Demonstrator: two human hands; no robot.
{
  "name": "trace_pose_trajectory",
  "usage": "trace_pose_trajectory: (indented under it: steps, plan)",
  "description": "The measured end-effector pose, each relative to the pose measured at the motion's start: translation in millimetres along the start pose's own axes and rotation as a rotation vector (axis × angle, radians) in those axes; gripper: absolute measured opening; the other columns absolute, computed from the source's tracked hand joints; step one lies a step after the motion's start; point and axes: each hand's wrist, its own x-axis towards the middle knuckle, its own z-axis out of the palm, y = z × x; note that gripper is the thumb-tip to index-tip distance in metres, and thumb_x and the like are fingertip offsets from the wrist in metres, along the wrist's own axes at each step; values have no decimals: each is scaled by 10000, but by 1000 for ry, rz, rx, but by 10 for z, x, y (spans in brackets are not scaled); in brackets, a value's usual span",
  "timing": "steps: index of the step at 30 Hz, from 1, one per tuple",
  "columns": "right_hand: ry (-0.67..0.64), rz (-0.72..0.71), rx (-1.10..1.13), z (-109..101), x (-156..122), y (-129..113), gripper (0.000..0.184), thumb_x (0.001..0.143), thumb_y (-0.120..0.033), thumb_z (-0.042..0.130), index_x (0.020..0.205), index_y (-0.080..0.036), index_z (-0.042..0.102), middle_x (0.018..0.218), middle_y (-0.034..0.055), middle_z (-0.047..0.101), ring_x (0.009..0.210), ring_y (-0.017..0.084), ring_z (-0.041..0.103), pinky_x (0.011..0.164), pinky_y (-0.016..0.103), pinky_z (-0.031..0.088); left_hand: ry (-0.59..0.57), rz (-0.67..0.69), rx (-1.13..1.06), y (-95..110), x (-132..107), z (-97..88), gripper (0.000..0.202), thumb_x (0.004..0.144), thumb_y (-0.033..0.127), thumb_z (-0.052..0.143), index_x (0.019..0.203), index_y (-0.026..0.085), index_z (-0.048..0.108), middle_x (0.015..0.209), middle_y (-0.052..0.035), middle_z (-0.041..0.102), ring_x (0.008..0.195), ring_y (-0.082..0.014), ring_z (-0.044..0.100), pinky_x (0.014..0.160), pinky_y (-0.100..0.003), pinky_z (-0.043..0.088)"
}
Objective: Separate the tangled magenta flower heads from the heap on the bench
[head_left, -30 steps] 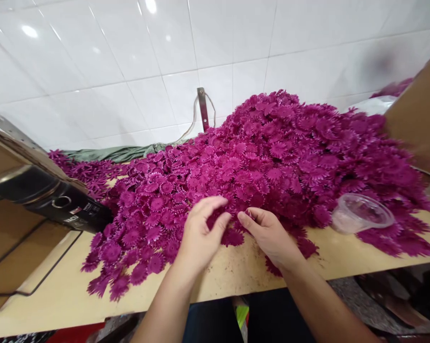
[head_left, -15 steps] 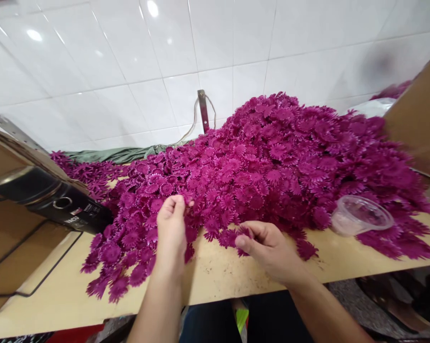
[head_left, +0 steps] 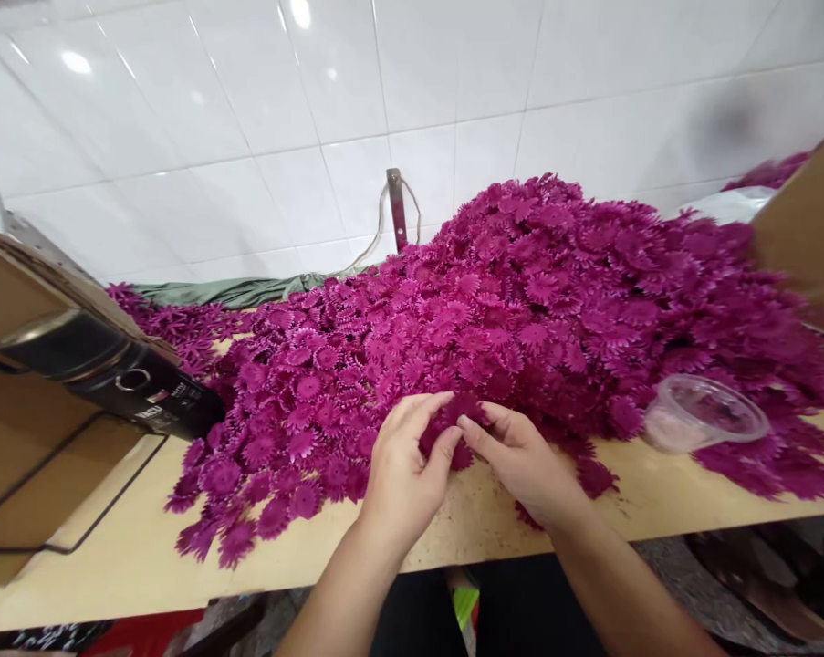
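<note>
My left hand [head_left: 408, 452] and my right hand [head_left: 517, 447] meet over the front of the table, in front of a big heap of magenta artificial flower heads [head_left: 412, 338]. Between the fingertips of both hands is one magenta flower head [head_left: 467, 408], its petals partly covered by the fingers. The left thumb and fingers close on its left side. On the other side, the right thumb and forefinger pinch it. Another flower head [head_left: 527, 516] lies beneath my right hand at the heap's near edge.
A clear plastic tub [head_left: 705, 415] sits tilted among the flowers on the right. A black flask [head_left: 110, 370] leans on the left near cardboard [head_left: 15, 447] and a black wire frame [head_left: 110, 497]. Green cloth [head_left: 240, 290] lies along the tiled wall [head_left: 261, 100]. Another cardboard panel [head_left: 812, 228] stands right.
My left hand has moved right and down from the heap to join my right hand. Both hands now touch one flower head. The view has shifted slightly.
</note>
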Motion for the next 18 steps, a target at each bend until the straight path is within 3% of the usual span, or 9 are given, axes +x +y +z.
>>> trace_pose_trajectory:
  steps: [4,7,9,13,18]
  plan:
    - [-23,4,-43,0,-7,2,284,752,-448,564,679,-174,574,636,-16,537,627,116,478,622,245,410,-76,-29,-61,8,12,-6,219,806,213,525,993,222,640,967,-70,621,946,-192,561,854,-337,441]
    - [56,45,-40,4,-6,11,398,733,-546,539,599,-172,537,551,-30,461,531,96,409,507,222,362,-155,-52,-83,10,-3,25,215,743,229,616,954,217,653,933,-63,645,910,-201,574,826,-335,452]
    - [112,53,-61,10,-4,4,456,711,-612,519,573,-177,524,521,-33,424,498,93,371,468,221,338,-129,-33,-51,-3,-16,57,264,706,217,654,969,216,645,954,-63,649,926,-208,570,841,-345,444]
    - [195,5,-154,18,-13,-58,548,692,-711,430,536,-191,507,525,-14,423,513,112,370,474,238,350,-79,25,0,-46,-11,88,207,758,175,576,945,219,655,927,-64,666,904,-204,581,829,-358,445]
    - [150,-21,-243,14,-61,-90,540,734,-699,378,528,-202,427,502,-20,373,505,120,373,471,247,343,-140,15,-53,-61,10,83,196,759,184,565,936,192,648,811,-54,650,748,-171,590,714,-300,470]
